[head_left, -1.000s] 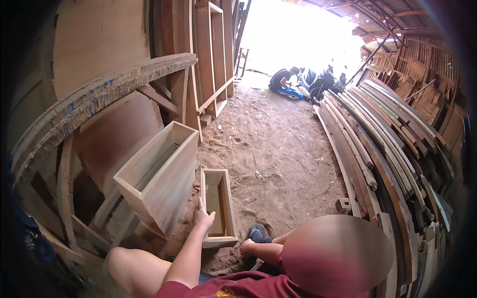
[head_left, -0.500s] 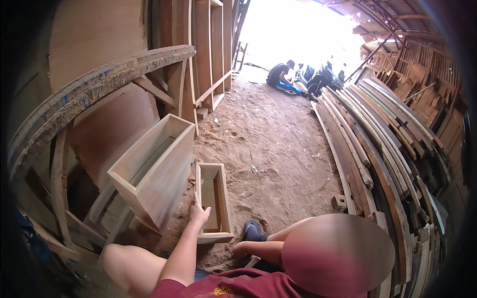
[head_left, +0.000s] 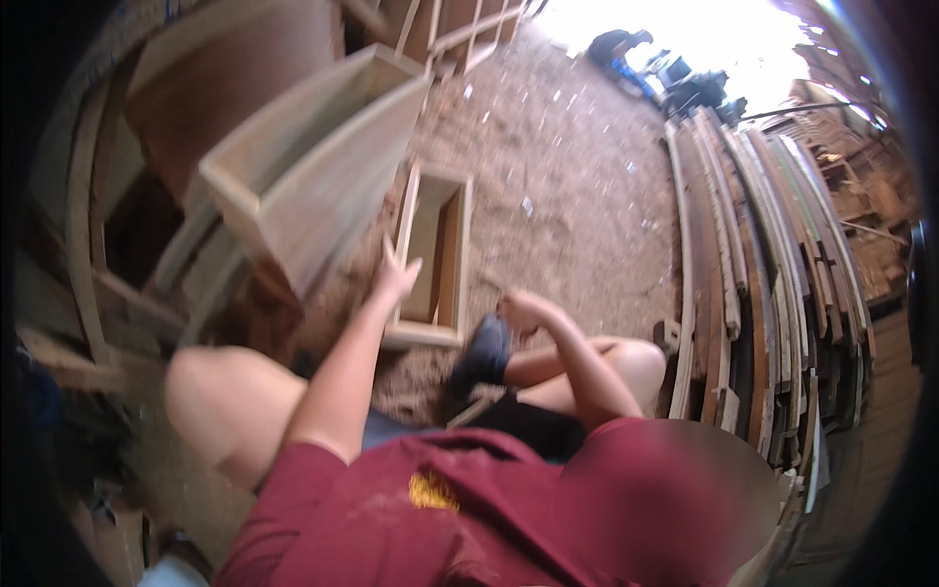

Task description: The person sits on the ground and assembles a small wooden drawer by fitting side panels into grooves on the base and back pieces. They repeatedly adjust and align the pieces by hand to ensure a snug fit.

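A small open-topped wooden box (head_left: 462, 256), shaped like a drawer, lies on the sandy ground in front of me. My left hand (head_left: 397, 277) grips its left wall, thumb over the inner side and fingers along the outer side. To the right of the box, just above my sandalled foot (head_left: 481, 350), is my right hand (head_left: 526, 311), its fingers curled in. Motion blur hides what they hold, if anything. A larger, deeper wooden box (head_left: 337, 196) stands tilted to the left of the small one, untouched by either hand.
Long stacked planks (head_left: 729, 245) line the right side. A small block (head_left: 667, 336) sits by their near end. Wooden frames and a brown panel (head_left: 230, 93) crowd the left. Far off, a person (head_left: 618, 54) sits on the ground beside a motorbike (head_left: 690, 88).
My right hand has come into view beside the small box. My view has tilted down, shifting the scene upward. My left hand stays at the box's left wall.
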A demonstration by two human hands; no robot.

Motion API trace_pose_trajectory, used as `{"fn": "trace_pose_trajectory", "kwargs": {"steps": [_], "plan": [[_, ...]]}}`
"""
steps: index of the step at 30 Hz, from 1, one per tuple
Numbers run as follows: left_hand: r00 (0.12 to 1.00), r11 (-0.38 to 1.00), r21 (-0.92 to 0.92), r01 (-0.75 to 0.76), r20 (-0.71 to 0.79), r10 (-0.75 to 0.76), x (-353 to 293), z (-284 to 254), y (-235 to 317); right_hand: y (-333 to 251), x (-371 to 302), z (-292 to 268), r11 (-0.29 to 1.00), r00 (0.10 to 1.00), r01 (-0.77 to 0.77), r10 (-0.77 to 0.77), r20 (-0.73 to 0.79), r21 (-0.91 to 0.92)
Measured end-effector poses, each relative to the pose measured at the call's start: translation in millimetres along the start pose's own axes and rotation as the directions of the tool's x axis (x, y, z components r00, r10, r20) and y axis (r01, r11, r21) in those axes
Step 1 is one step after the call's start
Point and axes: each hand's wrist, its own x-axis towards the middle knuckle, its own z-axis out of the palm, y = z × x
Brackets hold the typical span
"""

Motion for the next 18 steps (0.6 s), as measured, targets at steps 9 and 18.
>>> {"fn": "trace_pose_trajectory", "kwargs": {"steps": [9,18], "plan": [[0.996,0.988,0.152,0.021,0.077,-0.033,-5,1,26,-95,15,-53,-0.145,0.491,0.08,0.867,0.088,0.986],[0.997,0.981,0.188,0.037,0.061,-0.05,-7,-1,25,-137,29,-37,0.133,0.495,0.043,0.858,-0.137,0.99]]}}
